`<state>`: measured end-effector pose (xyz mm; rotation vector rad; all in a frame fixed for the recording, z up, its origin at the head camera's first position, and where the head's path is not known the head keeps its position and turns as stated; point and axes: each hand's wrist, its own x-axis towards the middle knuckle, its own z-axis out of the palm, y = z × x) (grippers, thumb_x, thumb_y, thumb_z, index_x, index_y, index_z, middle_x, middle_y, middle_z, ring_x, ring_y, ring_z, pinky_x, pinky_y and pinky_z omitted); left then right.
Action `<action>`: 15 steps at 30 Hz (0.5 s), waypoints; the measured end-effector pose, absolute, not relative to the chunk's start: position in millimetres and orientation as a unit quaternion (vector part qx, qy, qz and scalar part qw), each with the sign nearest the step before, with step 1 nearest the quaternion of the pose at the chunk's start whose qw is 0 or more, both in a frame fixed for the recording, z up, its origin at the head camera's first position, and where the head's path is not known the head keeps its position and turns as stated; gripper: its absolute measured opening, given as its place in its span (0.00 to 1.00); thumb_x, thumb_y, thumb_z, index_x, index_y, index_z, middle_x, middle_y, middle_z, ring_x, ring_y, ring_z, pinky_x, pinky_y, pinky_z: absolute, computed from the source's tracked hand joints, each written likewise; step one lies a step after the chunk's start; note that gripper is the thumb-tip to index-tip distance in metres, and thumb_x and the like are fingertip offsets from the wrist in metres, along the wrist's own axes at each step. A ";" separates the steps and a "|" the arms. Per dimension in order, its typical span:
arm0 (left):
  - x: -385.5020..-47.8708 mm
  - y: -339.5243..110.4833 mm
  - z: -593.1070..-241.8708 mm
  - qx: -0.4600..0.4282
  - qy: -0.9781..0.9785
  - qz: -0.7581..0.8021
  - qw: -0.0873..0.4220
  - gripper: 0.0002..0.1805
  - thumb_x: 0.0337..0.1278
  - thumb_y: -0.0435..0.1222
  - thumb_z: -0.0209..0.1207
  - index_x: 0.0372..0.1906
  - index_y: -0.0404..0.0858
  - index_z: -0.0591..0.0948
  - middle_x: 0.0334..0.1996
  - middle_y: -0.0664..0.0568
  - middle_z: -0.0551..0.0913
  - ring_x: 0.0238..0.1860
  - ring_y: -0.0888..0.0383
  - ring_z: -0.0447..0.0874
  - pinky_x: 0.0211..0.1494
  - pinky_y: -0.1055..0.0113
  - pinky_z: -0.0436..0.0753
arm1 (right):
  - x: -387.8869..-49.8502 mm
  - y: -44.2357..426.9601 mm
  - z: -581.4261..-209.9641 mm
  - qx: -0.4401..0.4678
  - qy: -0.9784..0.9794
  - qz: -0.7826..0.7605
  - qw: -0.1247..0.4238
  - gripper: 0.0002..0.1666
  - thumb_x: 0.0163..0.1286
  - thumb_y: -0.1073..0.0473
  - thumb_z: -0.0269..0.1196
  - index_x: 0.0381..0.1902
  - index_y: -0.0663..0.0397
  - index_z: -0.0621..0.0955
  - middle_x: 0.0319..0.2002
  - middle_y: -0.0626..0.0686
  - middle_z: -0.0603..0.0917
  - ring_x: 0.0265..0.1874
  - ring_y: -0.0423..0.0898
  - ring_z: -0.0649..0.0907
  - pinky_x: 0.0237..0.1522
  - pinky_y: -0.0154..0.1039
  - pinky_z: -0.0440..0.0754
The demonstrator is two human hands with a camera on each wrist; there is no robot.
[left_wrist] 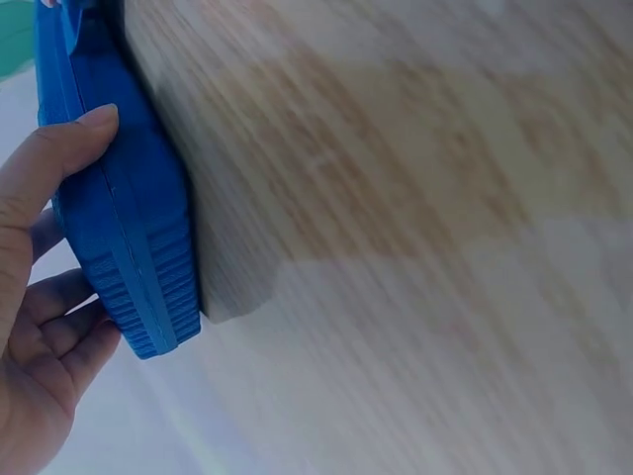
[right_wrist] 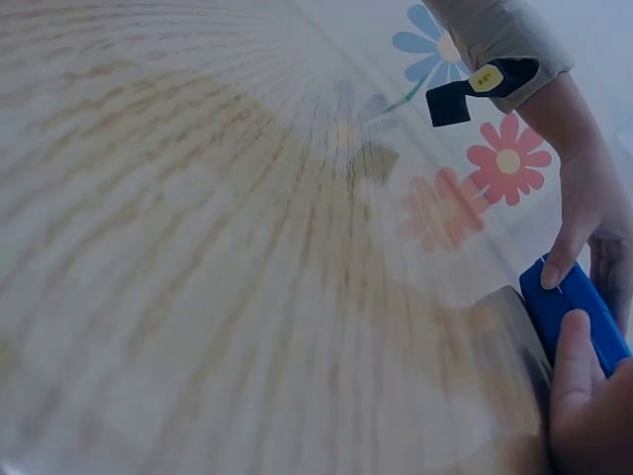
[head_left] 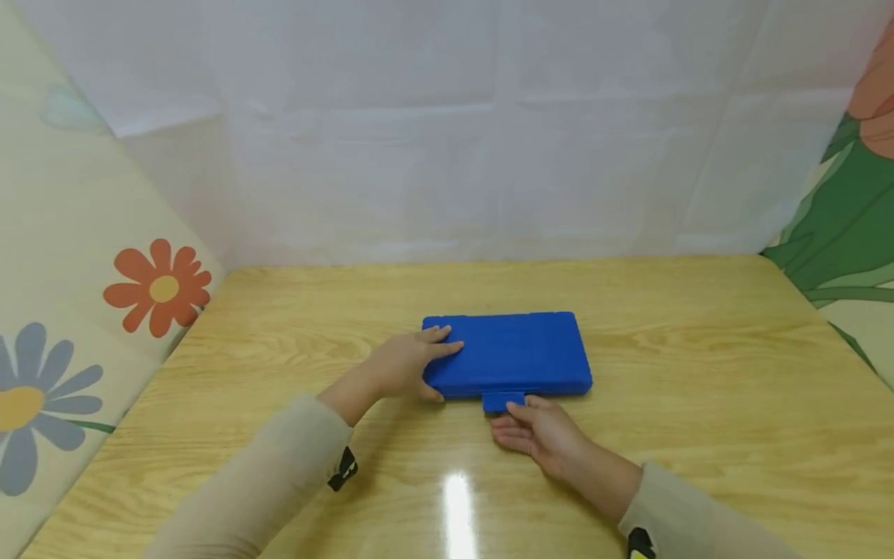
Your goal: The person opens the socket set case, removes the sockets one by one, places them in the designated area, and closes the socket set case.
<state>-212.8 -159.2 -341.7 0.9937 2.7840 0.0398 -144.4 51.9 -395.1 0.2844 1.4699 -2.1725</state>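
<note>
- White creased cloth (head_left: 489, 171) hangs behind; cream panels with printed flowers flank it, left panel (head_left: 56, 287) with an orange-red daisy (head_left: 164, 289) and a grey-blue one (head_left: 31, 404), right panel (head_left: 859, 210) with big green leaves.
- Light yellow wood-grain table (head_left: 684, 334) in front of me, glossy, with a bright white light reflection (head_left: 459, 516) near my side.
- Flat rectangular blue plastic case (head_left: 520, 353) lies on the table around the middle, long side toward me, looks closed; a seam runs along its side and its end is ribbed, per left wrist view.
- Small flat blue tab (head_left: 496, 402) sticks out from the case's near long edge, toward me.
- My left hand (head_left: 408, 363) grips the case's left end: fingers spread over the top and end, thumb against the near side.
- My right hand (head_left: 548, 436) pinches the tab at its right corner, thumb on top; lower fingers bent loosely beneath.
- Both wrists come out of beige long sleeves (head_left: 258, 473); black wrist strap (head_left: 342, 470) at my left cuff, another black strap with a yellow patch (head_left: 639, 545) at my right.
</note>
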 end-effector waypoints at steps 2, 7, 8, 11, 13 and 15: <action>-211.7 -157.7 -343.8 0.338 0.936 0.017 0.091 0.44 0.36 0.52 0.64 0.62 0.42 0.62 0.62 0.42 0.56 0.61 0.46 0.54 0.57 0.54 0.63 | -144.6 56.6 -395.1 0.105 0.546 -0.790 0.257 0.36 0.66 0.67 0.46 0.60 0.77 0.38 0.28 0.58 0.79 0.30 0.49 0.80 0.39 0.43 0.77; -210.3 -157.5 -348.8 0.349 0.933 0.030 0.082 0.44 0.35 0.52 0.64 0.62 0.42 0.62 0.62 0.42 0.56 0.61 0.46 0.53 0.57 0.54 0.62 | -143.6 63.9 -393.0 0.094 0.549 -0.781 0.284 0.36 0.65 0.66 0.48 0.59 0.78 0.41 0.25 0.55 0.79 0.26 0.45 0.81 0.34 0.39 0.79; -210.5 -157.9 -348.7 0.350 0.933 0.034 0.080 0.44 0.34 0.52 0.65 0.62 0.42 0.62 0.62 0.42 0.56 0.61 0.46 0.53 0.57 0.54 0.62 | -143.5 64.2 -392.1 0.094 0.547 -0.780 0.287 0.36 0.65 0.65 0.48 0.59 0.78 0.41 0.25 0.55 0.79 0.26 0.45 0.81 0.33 0.38 0.79; -211.3 -160.4 -347.1 0.354 0.931 0.038 0.077 0.44 0.34 0.52 0.65 0.62 0.42 0.63 0.62 0.42 0.57 0.61 0.45 0.54 0.57 0.53 0.62 | -142.7 63.8 -389.2 0.088 0.548 -0.778 0.295 0.33 0.65 0.65 0.48 0.57 0.79 0.47 0.24 0.54 0.80 0.25 0.44 0.81 0.32 0.36 0.79; -211.9 -162.4 -344.8 0.356 0.931 0.040 0.073 0.43 0.34 0.52 0.65 0.61 0.42 0.64 0.61 0.42 0.59 0.60 0.44 0.56 0.56 0.52 0.63 | -142.5 63.3 -387.6 0.079 0.552 -0.776 0.294 0.27 0.64 0.65 0.49 0.54 0.80 0.55 0.24 0.54 0.80 0.24 0.44 0.81 0.31 0.36 0.79; -212.4 -163.7 -341.6 0.361 0.929 0.037 0.068 0.42 0.35 0.51 0.65 0.60 0.42 0.66 0.60 0.41 0.61 0.59 0.44 0.58 0.55 0.52 0.65 | -142.4 63.2 -386.0 0.065 0.559 -0.772 0.295 0.17 0.64 0.65 0.49 0.45 0.76 0.65 0.23 0.54 0.80 0.24 0.44 0.81 0.31 0.36 0.79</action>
